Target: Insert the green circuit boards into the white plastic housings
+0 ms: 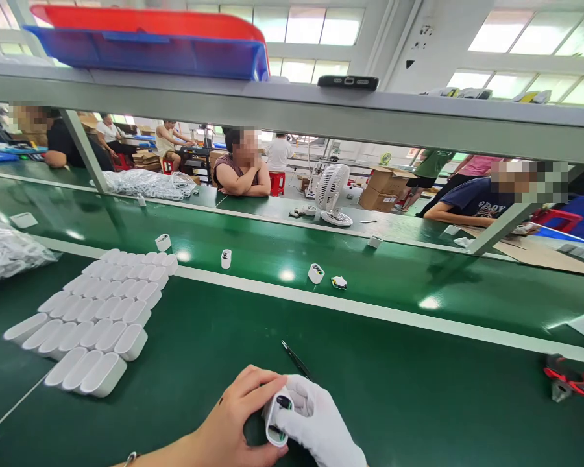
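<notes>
Between my two hands is a white oval plastic housing point(271, 433), its open side showing dark parts and a bit of green circuit board. My bare left hand point(238, 415) grips it from the left, thumb and fingers at its two ends. The white-gloved right hand point(316, 418) closes on its right side, with the thumb pressed into the opening. Just beyond the glove lies a pair of dark tweezers point(296, 359) on the green table. To the left, white oval housings point(102, 311) stand packed in rows.
Red-handled pliers point(568, 377) lie at the right. Housings with parts inside, such as one housing point(316, 274), sit on the green belt point(272, 259) beyond a white strip. A plastic bag point(10, 250) is at left. Overhead runs a shelf point(175, 97) with trays and a phone. People sit opposite.
</notes>
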Demonstrator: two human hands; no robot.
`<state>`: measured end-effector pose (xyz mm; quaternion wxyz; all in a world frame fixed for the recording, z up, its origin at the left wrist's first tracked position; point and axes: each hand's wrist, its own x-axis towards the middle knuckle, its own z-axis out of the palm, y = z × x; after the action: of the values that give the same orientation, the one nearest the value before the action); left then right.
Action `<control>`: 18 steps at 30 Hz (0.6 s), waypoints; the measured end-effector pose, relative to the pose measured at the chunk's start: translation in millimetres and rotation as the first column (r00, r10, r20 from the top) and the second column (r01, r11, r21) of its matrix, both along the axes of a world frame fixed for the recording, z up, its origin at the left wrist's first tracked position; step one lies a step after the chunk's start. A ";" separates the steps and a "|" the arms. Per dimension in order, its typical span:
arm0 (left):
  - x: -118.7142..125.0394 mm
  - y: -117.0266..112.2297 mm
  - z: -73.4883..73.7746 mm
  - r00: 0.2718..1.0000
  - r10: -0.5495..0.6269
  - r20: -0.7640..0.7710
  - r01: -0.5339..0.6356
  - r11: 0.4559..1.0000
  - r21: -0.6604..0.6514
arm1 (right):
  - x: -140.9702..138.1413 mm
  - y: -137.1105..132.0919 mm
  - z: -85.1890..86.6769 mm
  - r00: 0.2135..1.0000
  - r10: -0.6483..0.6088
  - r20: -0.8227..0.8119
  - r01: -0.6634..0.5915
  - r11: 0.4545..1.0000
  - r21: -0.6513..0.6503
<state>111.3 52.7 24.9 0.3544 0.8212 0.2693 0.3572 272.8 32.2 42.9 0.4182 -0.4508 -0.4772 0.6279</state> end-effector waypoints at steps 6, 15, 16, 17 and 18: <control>1.1 7.7 6.0 0.994 0.070 -0.088 -0.085 0.979 -0.187 | 30.7 9.0 -8.1 0.652 -0.434 0.622 -0.020 0.810 0.586; -5.5 13.7 -9.8 0.994 0.069 -0.085 -0.108 0.763 -0.638 | 39.6 26.9 -36.8 0.332 -0.617 0.713 -0.209 0.689 0.694; -4.3 14.8 -10.5 0.994 0.088 -0.069 -0.112 0.747 -0.656 | 38.4 25.3 -35.7 0.356 -0.621 0.698 -0.213 0.674 0.707; -3.0 16.5 -10.7 0.993 0.103 -0.059 -0.115 0.731 -0.673 | 37.6 23.2 -33.4 0.373 -0.618 0.692 -0.229 0.661 0.715; -1.9 18.7 -10.2 0.993 0.108 -0.051 -0.114 0.715 -0.690 | 37.1 20.8 -29.9 0.380 -0.612 0.694 -0.259 0.650 0.714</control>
<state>109.5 71.4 14.7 0.6118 0.6135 0.4330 0.2486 310.0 53.1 13.0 0.3015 -0.5599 -0.7712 -0.0298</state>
